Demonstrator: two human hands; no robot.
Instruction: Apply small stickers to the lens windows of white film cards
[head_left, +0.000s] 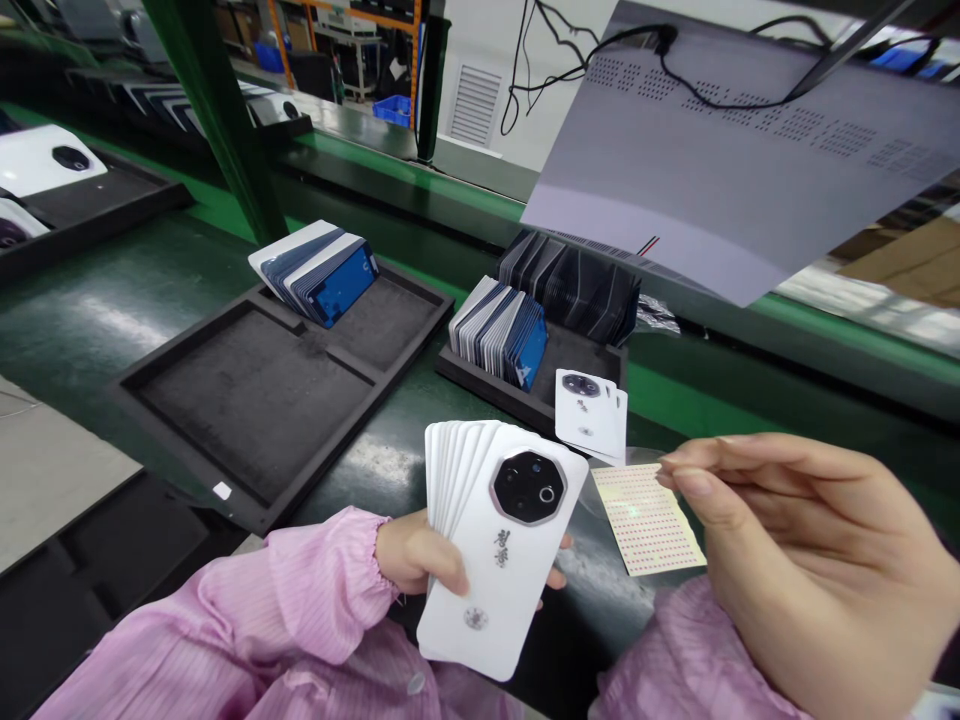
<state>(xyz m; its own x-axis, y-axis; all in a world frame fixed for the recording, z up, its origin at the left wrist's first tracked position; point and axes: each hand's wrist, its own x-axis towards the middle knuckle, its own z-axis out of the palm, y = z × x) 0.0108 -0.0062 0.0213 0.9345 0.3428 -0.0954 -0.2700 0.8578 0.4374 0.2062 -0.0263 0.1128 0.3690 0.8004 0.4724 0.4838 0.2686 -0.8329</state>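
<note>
My left hand (426,556) grips a fanned stack of several white phone back panels (501,600), thumb on top and fingertips beneath. The top panel carries a black octagonal camera area, a dark script mark and a small round emblem. To the right, my right hand (810,560) is raised with thumb and forefinger pinched together; anything between them is too small to make out. Those fingertips are by the upper right corner of a pale yellow sheet (651,525) with rows of tiny red marks, which lies on the green bench.
A black tray (247,400) at left carries a leaning row of panels (322,270). Another black tray (495,385) holds upright panels (499,330) and dark sleeves (570,285). Small white phone-printed cards (589,415) lean at its corner. A grey board (720,170) overhangs the back right.
</note>
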